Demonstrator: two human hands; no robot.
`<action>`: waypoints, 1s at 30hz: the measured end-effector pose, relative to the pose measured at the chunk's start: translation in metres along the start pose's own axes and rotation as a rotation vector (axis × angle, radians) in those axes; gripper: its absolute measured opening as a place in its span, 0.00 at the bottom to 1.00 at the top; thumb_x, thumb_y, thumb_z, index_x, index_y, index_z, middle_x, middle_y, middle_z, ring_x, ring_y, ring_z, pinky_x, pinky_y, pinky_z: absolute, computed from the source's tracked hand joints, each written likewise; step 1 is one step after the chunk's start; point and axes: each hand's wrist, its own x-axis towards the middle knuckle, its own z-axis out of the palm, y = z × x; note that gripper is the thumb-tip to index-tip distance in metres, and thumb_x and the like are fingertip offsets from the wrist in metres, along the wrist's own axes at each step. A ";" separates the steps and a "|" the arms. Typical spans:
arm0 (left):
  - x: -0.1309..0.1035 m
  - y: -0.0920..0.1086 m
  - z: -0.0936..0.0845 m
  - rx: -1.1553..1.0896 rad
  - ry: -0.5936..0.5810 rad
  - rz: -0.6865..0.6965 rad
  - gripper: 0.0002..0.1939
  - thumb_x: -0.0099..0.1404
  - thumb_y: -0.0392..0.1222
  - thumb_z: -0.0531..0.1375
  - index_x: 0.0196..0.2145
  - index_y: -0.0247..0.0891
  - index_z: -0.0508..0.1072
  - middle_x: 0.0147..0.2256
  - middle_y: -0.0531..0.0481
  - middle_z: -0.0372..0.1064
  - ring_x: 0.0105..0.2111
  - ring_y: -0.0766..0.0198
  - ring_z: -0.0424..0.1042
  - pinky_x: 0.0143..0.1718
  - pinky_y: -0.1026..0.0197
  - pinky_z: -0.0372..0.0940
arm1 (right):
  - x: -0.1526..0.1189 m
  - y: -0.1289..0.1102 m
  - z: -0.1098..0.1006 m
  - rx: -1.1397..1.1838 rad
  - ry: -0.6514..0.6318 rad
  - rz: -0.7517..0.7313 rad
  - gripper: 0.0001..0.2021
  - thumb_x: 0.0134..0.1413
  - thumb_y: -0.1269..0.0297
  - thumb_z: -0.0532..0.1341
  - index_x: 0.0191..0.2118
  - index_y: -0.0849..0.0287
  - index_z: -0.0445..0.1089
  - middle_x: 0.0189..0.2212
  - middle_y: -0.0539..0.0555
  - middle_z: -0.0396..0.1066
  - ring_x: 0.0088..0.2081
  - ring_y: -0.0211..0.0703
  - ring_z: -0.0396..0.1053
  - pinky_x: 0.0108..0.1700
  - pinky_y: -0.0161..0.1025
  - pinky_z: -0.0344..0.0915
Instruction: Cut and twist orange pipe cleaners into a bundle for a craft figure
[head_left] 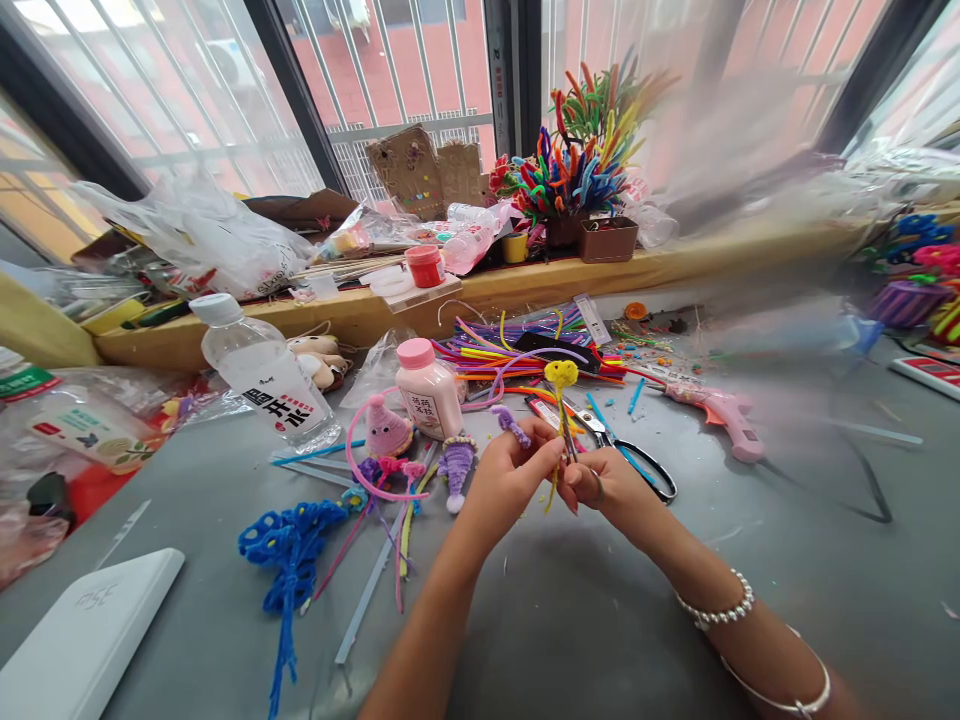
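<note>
My left hand (517, 470) is closed in a pinch on the stem of a yellow pipe-cleaner flower (561, 374), which stands upright above the fingers. A purple fuzzy curl (511, 425) shows just beyond that hand. Close against the stem, my right hand (600, 480) has its fingers closed around a thin metal-tipped tool (571, 446); most of it is hidden by the fingers. Scissors with black handles (656, 475) lie on the table just behind the right hand. Left of my hands lie a purple fuzzy figure (457, 470) and a blue pipe-cleaner flower (292, 550).
A pink-capped bottle (427, 390), a clear water bottle (266, 375) and a pink cone-shaped figure (388, 428) stand at left. Bundled pipe cleaners (480, 350) lie behind my hands. A pink glue gun (724, 415) rests at right, a white box (90, 630) at front left. Something blurred crosses the right side.
</note>
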 end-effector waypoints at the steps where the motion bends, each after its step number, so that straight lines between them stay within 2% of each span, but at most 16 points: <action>1: 0.000 0.000 0.000 -0.002 0.001 -0.005 0.07 0.55 0.42 0.54 0.24 0.36 0.61 0.19 0.56 0.60 0.22 0.69 0.62 0.27 0.66 0.56 | 0.000 0.000 0.000 -0.015 0.006 0.008 0.29 0.42 0.38 0.50 0.12 0.62 0.59 0.11 0.45 0.46 0.16 0.30 0.45 0.21 0.33 0.43; 7: 0.001 -0.001 0.001 0.019 0.052 -0.024 0.09 0.55 0.45 0.55 0.24 0.36 0.61 0.19 0.58 0.56 0.21 0.71 0.59 0.25 0.67 0.56 | 0.000 -0.002 0.001 -0.131 0.053 0.049 0.31 0.37 0.34 0.50 0.10 0.61 0.59 0.11 0.47 0.54 0.17 0.32 0.51 0.22 0.34 0.47; 19: 0.001 0.001 -0.002 -0.006 0.015 0.024 0.08 0.57 0.43 0.53 0.24 0.36 0.61 0.20 0.56 0.60 0.23 0.70 0.61 0.28 0.65 0.58 | 0.000 -0.002 0.000 -0.147 0.039 0.040 0.30 0.40 0.36 0.50 0.10 0.61 0.57 0.10 0.46 0.51 0.16 0.31 0.48 0.21 0.33 0.46; 26: 0.001 -0.001 -0.002 -0.010 0.003 0.039 0.07 0.58 0.41 0.52 0.25 0.37 0.60 0.19 0.57 0.61 0.20 0.70 0.62 0.27 0.66 0.58 | 0.001 -0.001 0.001 -0.100 -0.108 -0.005 0.33 0.39 0.32 0.42 0.19 0.62 0.61 0.14 0.46 0.50 0.17 0.31 0.48 0.20 0.32 0.46; 30: 0.000 0.001 -0.001 -0.007 -0.036 0.028 0.08 0.59 0.41 0.52 0.24 0.37 0.60 0.18 0.57 0.61 0.18 0.70 0.63 0.25 0.66 0.58 | 0.002 0.001 0.000 -0.112 -0.083 -0.043 0.33 0.40 0.32 0.42 0.20 0.61 0.60 0.15 0.46 0.51 0.19 0.32 0.49 0.21 0.32 0.46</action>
